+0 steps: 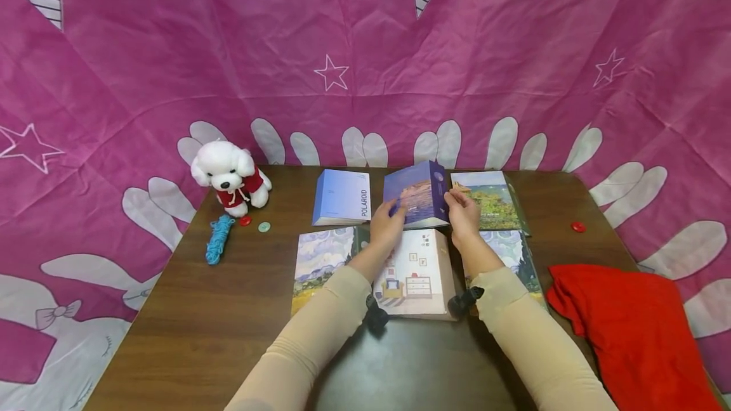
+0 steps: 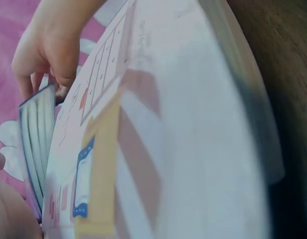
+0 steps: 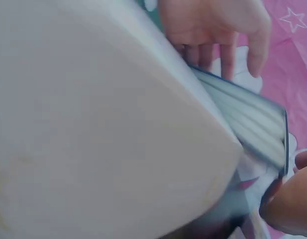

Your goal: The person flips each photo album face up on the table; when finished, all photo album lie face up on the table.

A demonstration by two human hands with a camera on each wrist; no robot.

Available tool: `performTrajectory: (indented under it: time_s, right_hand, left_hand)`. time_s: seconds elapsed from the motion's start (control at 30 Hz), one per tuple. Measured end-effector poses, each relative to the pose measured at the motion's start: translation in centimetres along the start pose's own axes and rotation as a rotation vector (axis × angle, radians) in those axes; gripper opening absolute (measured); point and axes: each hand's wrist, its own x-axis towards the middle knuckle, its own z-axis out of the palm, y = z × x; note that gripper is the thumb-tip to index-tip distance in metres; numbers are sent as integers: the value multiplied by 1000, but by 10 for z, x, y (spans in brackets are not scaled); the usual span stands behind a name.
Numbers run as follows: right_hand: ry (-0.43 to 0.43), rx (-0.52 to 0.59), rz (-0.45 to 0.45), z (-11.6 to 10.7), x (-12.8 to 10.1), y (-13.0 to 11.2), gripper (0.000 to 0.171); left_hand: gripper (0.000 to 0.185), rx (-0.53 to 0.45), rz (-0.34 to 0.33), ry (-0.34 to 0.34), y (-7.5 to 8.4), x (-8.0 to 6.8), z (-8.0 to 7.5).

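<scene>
Nearest the person, a pale album with a drawn room on its cover (image 1: 415, 274) lay flat on the dark wooden table (image 1: 228, 309), and it serves here as the landmark. Just beyond its far edge, both hands held a blue-purple album (image 1: 415, 194) tilted up off the table. The left hand (image 1: 387, 226) had its fingers curled around the album's left lower edge, thumb on the cover. The right hand (image 1: 464, 214) pinched the right edge; in the right wrist view its fingers (image 3: 228, 55) hung slightly spread over the stacked page edges (image 3: 248, 119). In the left wrist view those pages (image 2: 36, 144) showed as thick ribbed leaves inside a thin blue cover.

To handle this step well, it seemed wise to keep a hand on each side, since a stiff, thick-leaved book held by one corner would probably swing or flop open, and to lower it flat rather than drop it.

Left of the pale album lay a glossy painted-landscape album (image 1: 322, 265); a similar one showed to its right, partly under the right forearm. Beyond and to the left sat a light blue box marked POLAROID (image 1: 341, 197); beyond and to the right, another landscape album (image 1: 488, 198). Well to the right lay a soft crumpled red cloth (image 1: 628, 328). Far left were a fluffy white toy dog (image 1: 230, 175) and a twist of blue yarn (image 1: 219, 240).
</scene>
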Motion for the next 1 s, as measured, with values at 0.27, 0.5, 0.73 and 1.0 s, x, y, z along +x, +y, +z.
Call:
performTrajectory:
  time_s: [0.27,0.5,0.73,1.0]
  right_hand:
    - [65,88,33,-2,8,-13,38]
    - [18,131,75,-4,6,-28,40]
    - [-46,175,3,-6,0,-36,38]
    - [-173,4,-86,1,-5,-29,40]
  left_hand:
    - [56,27,10,-48,4,-2,4]
    - [62,57,29,-149,9,-2,8]
    - [63,-90,104,-241,23,-1,12]
    - [54,-240,238,-193,47,1,2]
